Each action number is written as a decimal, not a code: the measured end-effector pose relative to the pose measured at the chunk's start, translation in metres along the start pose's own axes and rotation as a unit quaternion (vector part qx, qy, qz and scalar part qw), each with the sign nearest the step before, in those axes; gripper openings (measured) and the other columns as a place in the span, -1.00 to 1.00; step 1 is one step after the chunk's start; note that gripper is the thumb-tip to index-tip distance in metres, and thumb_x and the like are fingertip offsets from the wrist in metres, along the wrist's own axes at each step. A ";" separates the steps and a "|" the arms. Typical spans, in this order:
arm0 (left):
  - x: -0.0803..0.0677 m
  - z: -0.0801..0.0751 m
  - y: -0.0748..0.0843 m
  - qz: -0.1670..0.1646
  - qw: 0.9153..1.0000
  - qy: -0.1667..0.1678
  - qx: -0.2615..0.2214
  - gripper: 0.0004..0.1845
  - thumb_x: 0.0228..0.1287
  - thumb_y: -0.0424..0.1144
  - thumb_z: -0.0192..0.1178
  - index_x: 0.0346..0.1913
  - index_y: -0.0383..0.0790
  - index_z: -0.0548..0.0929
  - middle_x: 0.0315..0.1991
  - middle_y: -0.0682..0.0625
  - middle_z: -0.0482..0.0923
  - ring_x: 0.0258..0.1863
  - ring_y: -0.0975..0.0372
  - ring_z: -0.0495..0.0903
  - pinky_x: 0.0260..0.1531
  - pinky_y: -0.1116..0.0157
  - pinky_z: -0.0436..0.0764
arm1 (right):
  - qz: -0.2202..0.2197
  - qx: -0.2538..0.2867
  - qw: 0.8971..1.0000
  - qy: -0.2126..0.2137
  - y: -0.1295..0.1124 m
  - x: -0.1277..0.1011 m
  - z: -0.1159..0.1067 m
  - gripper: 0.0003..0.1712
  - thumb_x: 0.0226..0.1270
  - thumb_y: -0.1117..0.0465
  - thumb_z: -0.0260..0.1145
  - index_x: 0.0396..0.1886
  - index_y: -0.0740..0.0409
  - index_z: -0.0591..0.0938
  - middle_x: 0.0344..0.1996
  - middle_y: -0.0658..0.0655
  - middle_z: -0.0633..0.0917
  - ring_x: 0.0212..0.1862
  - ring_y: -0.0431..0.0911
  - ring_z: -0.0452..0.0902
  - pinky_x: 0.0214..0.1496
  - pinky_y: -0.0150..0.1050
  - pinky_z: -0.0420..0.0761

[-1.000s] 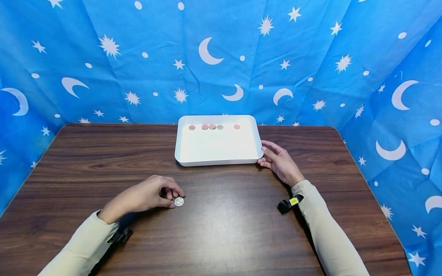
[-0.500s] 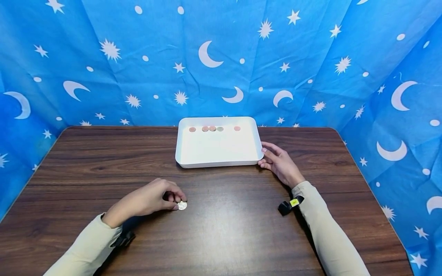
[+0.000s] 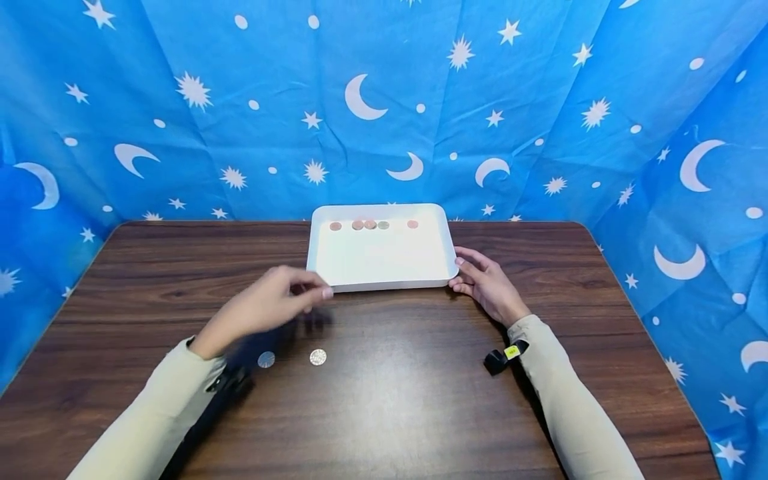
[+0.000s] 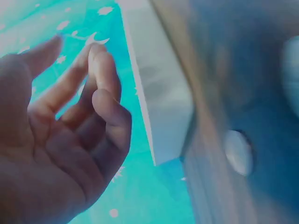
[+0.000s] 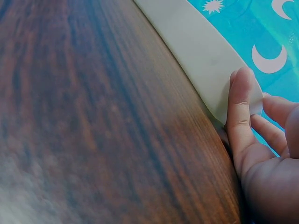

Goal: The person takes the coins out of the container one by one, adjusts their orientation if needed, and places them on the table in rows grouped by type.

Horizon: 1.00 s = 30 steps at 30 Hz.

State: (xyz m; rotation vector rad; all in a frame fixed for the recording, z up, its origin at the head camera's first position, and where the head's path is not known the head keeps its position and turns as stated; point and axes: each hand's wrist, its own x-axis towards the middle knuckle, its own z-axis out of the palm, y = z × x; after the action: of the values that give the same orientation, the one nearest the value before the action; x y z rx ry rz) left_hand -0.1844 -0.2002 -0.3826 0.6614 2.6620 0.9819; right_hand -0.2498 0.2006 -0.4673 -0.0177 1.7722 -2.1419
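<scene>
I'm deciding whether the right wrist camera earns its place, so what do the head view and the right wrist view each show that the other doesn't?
Only the head view: the left hand, two silvery coins on the table, and five coins inside the white tray.

Only the right wrist view: a close, low look at the tray's outer wall, with a finger up against it.

Both: the tray, the right hand at its corner, the wooden tabletop and the blue patterned cloth.

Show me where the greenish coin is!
In the head view, the greenish coin lies near the back of the white tray, just right of two coppery coins.
</scene>
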 end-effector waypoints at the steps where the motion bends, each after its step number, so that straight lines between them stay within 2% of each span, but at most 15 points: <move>1: 0.007 -0.003 0.002 -0.011 1.000 0.019 -0.007 -0.74 0.62 -0.11 0.19 -0.03 -0.19 0.80 -0.29 0.01 0.72 -0.37 0.20 0.62 -0.41 0.28 0.57 | -0.001 0.000 1.000 0.000 0.000 0.000 0.000 -0.42 0.74 0.17 0.09 0.63 0.17 0.30 0.02 0.28 0.57 -0.27 -0.15 0.69 -0.11 -0.33 0.72; 5: 0.037 -0.009 0.003 -0.050 0.995 0.075 -0.046 -0.71 0.66 -0.15 0.13 0.02 -0.26 0.77 -0.23 -0.15 0.71 -0.23 0.01 0.71 -0.34 0.23 0.65 | -0.001 0.000 1.000 -0.001 -0.001 0.001 -0.001 -0.42 0.74 0.17 0.09 0.62 0.16 0.30 0.02 0.29 0.57 -0.27 -0.14 0.70 -0.10 -0.33 0.73; 8: 0.060 -0.011 -0.001 -0.075 0.990 0.093 -0.073 -0.67 0.67 -0.14 0.11 0.13 -0.33 0.73 -0.17 -0.23 0.71 -0.17 -0.08 0.71 -0.24 0.12 0.73 | 0.001 0.001 1.000 -0.003 0.000 0.001 0.000 -0.42 0.74 0.17 0.09 0.62 0.16 0.30 0.03 0.29 0.57 -0.27 -0.14 0.70 -0.09 -0.32 0.73; 12: 0.089 -0.010 -0.004 -0.113 0.983 0.098 -0.109 -0.63 0.68 -0.17 0.05 0.23 -0.37 0.66 -0.14 -0.26 0.70 -0.16 -0.08 0.71 -0.12 -0.01 0.74 | 0.000 0.000 1.000 -0.002 0.000 0.000 0.000 -0.42 0.74 0.18 0.08 0.63 0.16 0.30 0.04 0.30 0.56 -0.27 -0.14 0.70 -0.09 -0.33 0.73; 16: 0.112 -0.006 -0.008 -0.155 0.977 0.084 -0.121 -0.64 0.68 -0.25 0.00 0.29 -0.31 0.66 -0.16 -0.23 0.65 -0.22 0.01 0.65 -0.11 0.04 0.72 | -0.003 0.001 1.000 -0.002 0.000 0.000 0.000 -0.43 0.74 0.18 0.07 0.62 0.16 0.31 0.03 0.28 0.57 -0.27 -0.14 0.69 -0.10 -0.33 0.73; 18: 0.123 -0.002 -0.011 -0.168 0.977 0.067 -0.114 -0.63 0.68 -0.31 -0.03 0.33 -0.29 0.64 -0.16 -0.21 0.63 -0.27 0.07 0.60 -0.16 0.11 0.69 | -0.003 0.001 1.000 -0.002 0.001 0.000 -0.001 -0.43 0.75 0.18 0.07 0.62 0.16 0.31 0.02 0.26 0.57 -0.26 -0.14 0.69 -0.10 -0.33 0.73; 23: 0.145 0.008 -0.021 -0.193 0.977 0.035 -0.079 -0.56 0.67 -0.35 -0.11 0.45 -0.24 0.53 -0.23 -0.16 0.63 -0.50 0.21 0.48 -0.44 0.28 0.49 | -0.005 0.003 1.000 0.000 0.002 0.000 -0.001 -0.43 0.74 0.18 0.08 0.62 0.15 0.31 0.02 0.26 0.58 -0.26 -0.14 0.70 -0.11 -0.33 0.73; 26: 0.150 0.014 -0.028 -0.207 0.976 0.039 -0.061 -0.53 0.68 -0.30 -0.14 0.51 -0.16 0.49 -0.36 -0.08 0.60 -0.63 0.25 0.35 -0.55 0.29 0.38 | -0.003 0.000 1.000 0.000 0.004 0.001 -0.001 -0.43 0.74 0.17 0.09 0.62 0.15 0.31 0.04 0.27 0.58 -0.25 -0.13 0.70 -0.10 -0.33 0.73; 30: 0.152 0.017 -0.031 -0.205 0.976 0.052 -0.051 -0.51 0.68 -0.29 -0.13 0.53 -0.11 0.49 -0.42 -0.05 0.56 -0.70 0.26 0.27 -0.61 0.28 0.34 | -0.003 -0.005 1.000 0.003 0.002 0.001 -0.002 -0.43 0.74 0.17 0.10 0.62 0.14 0.32 0.04 0.28 0.57 -0.25 -0.13 0.70 -0.10 -0.33 0.73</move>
State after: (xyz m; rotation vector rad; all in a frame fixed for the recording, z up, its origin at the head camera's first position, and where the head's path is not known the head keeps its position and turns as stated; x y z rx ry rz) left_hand -0.3216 -0.1379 -0.4240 0.0303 2.6545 1.0424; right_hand -0.2507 0.2023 -0.4694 -0.0182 1.7878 -2.1390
